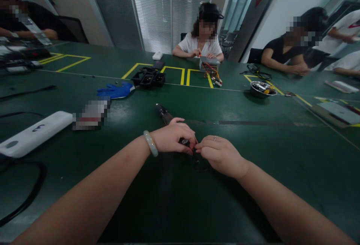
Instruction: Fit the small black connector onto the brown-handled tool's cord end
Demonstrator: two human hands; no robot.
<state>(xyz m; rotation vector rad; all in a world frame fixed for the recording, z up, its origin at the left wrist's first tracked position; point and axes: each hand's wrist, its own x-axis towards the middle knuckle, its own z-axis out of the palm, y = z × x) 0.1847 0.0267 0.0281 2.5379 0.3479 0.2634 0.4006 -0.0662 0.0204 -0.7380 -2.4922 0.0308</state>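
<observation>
A slim, dark rod-shaped device [162,112] lies slantwise at the middle of the table, its narrower tip pointing away to the left. My left hand [173,137] is closed around its body and hides much of it. At the near end, the fingertips of my right hand [221,155] are pinched together, touching the left fingertips. Just below them hangs a thin black cord loop [200,168]. What exactly the right fingers grip there is too small and covered to make out.
To the left lie a white power bank-like block [36,134], a blue glove [116,90] and black cables [30,200]. Farther back are black plastic frames [149,77], a grey box with coloured wires [209,64] and a metal bowl [263,89]. Other people sit around the table.
</observation>
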